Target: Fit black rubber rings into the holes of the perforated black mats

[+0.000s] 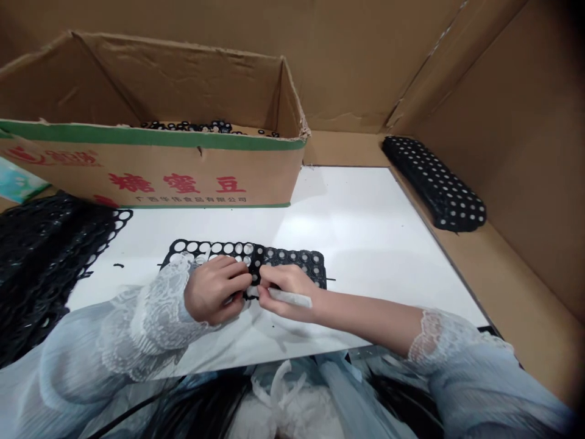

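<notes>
A black sheet with rows of round holes lies flat on the white board. On its left part the holes show white; on its right part they are filled with greyish discs. My left hand rests on the sheet's near left part, its fingers curled and pressed together at the sheet's edge. My right hand is closed in a pinch, its fingertips close to the left ones over the sheet. A flat white strip sticks out of its grip towards the wrist. What lies between the fingertips is hidden.
Behind stands an open cardboard box with many small black rings inside. A pile of black perforated sheets lies at the left. A black bundle with pale dots sits by the right cardboard wall. Beneath is the white board.
</notes>
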A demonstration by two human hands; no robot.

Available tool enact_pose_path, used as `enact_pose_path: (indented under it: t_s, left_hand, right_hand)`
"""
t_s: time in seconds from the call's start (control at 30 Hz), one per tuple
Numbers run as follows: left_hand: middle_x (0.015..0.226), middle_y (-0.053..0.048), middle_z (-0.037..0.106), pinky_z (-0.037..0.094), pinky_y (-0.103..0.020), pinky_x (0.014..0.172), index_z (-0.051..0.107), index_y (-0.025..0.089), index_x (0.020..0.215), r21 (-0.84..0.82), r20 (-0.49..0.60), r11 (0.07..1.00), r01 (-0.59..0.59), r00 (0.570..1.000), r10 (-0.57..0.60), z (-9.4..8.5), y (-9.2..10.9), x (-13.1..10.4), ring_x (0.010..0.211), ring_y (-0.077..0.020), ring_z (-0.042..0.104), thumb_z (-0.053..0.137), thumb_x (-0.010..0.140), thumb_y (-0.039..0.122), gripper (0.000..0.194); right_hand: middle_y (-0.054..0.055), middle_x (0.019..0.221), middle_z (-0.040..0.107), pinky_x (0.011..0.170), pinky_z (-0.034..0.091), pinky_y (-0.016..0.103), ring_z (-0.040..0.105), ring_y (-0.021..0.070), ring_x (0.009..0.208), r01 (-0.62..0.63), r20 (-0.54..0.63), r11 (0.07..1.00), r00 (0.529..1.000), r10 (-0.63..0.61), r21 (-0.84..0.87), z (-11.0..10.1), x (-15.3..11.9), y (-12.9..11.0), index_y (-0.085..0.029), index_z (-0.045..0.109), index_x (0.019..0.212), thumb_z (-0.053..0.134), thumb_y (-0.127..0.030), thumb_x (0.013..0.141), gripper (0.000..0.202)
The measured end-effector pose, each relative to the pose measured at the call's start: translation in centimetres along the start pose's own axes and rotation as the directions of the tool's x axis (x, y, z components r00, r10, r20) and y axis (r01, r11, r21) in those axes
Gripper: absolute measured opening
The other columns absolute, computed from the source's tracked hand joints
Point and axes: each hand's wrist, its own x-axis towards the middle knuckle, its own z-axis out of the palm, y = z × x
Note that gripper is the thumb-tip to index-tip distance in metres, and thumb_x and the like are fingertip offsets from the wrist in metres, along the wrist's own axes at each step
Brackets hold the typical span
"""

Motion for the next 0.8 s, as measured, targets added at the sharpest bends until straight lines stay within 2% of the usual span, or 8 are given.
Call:
enact_pose_path:
  t_s: [0.13,0.23,0.37,0.43,0.57,0.67,0.73,0.8]
  left_hand:
    - [0.074,-0.005,0.053,0.037,-0.029,0.063,0.047,0.018,0.07,-0.078,0.064,0.986,-0.146,0.987,0.151,-0.9,-0.8,0.3,0.066,-0.016,0.046,0.041,0.068,0.014,0.008]
    - [0.079,-0.006,0.052,0.038,-0.029,0.065,0.05,0.019,0.075,-0.119,0.11,0.975,-0.189,0.973,0.202,-1.2,-1.3,0.5,0.068,-0.0168,0.047,0.041,0.064,0.014,0.015]
    - [0.078,-0.006,0.052,0.04,-0.029,0.064,0.052,0.019,0.079,-0.126,0.135,0.973,-0.195,0.968,0.211,-1.2,-1.7,0.3,0.068,-0.0178,0.047,0.04,0.062,0.013,0.022]
    - [0.08,-0.007,0.052,0.04,-0.028,0.065,0.049,0.018,0.074,-0.201,0.133,0.962,-0.184,0.968,0.213,-1.4,-2.0,0.2,0.07,-0.0169,0.047,0.041,0.064,0.012,0.015]
    - [0.09,-0.006,0.054,0.042,-0.022,0.072,0.046,0.017,0.072,-0.423,0.174,0.903,-0.082,0.97,0.17,-2.0,-2.9,0.0,0.08,-0.0135,0.05,0.043,0.072,0.009,0.008]
    - [0.087,-0.005,0.056,0.043,-0.023,0.073,0.046,0.016,0.073,-0.556,0.169,0.831,0.016,0.981,0.095,-2.6,-3.3,0.0,0.081,-0.0125,0.052,0.046,0.078,0.014,0.005]
    - [0.082,-0.004,0.056,0.044,-0.025,0.072,0.044,0.017,0.073,-0.624,0.12,0.772,0.117,0.991,-0.053,-3.7,-3.6,-0.3,0.078,-0.0127,0.053,0.048,0.08,0.02,0.009]
    - [0.078,-0.002,0.056,0.046,-0.028,0.068,0.039,0.018,0.074,-0.64,0.001,0.74,0.205,0.964,-0.265,-5.7,-4.1,-1.1,0.074,-0.0131,0.055,0.047,0.082,0.027,0.015]
  right_hand:
    - [-0.005,0.056,0.038,0.051,0.032,0.018,0.041,0.0083,0.051,-0.005,0.011,1.0,1.0,0.005,0.004,-0.1,0.0,0.1,-0.02,0.031,0.064,0.043,-0.017,0.073,0.015]
    - [-0.004,0.057,0.039,0.051,0.032,0.018,0.041,0.0082,0.051,-0.002,0.016,1.0,1.0,0.002,0.001,-0.1,-0.1,0.2,-0.02,0.032,0.064,0.043,-0.018,0.073,0.014]
    - [-0.005,0.057,0.038,0.051,0.031,0.018,0.04,0.0081,0.05,0.007,0.001,1.0,1.0,-0.007,0.0,0.0,-0.1,0.2,-0.02,0.033,0.065,0.043,-0.018,0.073,0.013]
    - [-0.005,0.057,0.038,0.051,0.031,0.018,0.039,0.008,0.05,0.007,0.002,1.0,1.0,-0.007,-0.001,0.0,-0.1,0.2,-0.02,0.032,0.065,0.043,-0.018,0.073,0.013]
    - [-0.005,0.057,0.04,0.051,0.031,0.018,0.04,0.0076,0.05,0.011,0.0,1.0,1.0,-0.011,0.008,0.0,-0.1,0.1,-0.02,0.032,0.065,0.042,-0.017,0.072,0.013]
    - [-0.004,0.057,0.04,0.051,0.031,0.018,0.04,0.0074,0.05,0.019,-0.007,1.0,1.0,-0.019,0.024,-0.1,-0.1,0.1,-0.02,0.032,0.064,0.041,-0.017,0.073,0.013]
    - [-0.005,0.057,0.04,0.051,0.031,0.018,0.04,0.0072,0.05,0.021,-0.021,0.999,1.0,-0.021,0.024,0.0,-0.1,0.2,-0.02,0.033,0.064,0.04,-0.017,0.074,0.012]
    - [-0.004,0.057,0.041,0.051,0.032,0.018,0.041,0.0074,0.05,0.034,-0.038,0.999,0.999,-0.034,0.013,0.1,-0.2,0.3,-0.02,0.034,0.065,0.04,-0.018,0.074,0.011]
